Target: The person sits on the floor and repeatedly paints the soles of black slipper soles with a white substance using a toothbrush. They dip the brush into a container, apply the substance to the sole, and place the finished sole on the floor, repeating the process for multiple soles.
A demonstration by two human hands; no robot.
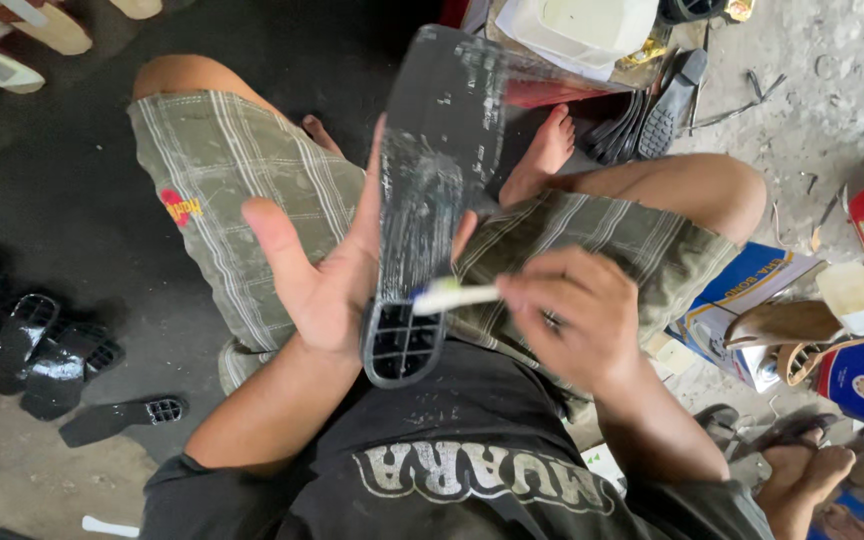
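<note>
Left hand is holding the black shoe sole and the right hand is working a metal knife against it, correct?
Not quite. In the head view the right hand holds a small white-handled brush, not a metal knife, against the black shoe sole. The left hand does hold the sole.

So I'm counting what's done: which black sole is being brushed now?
The long black sole held upright in the left hand, brush touching it; the others lie on the floor.
</note>
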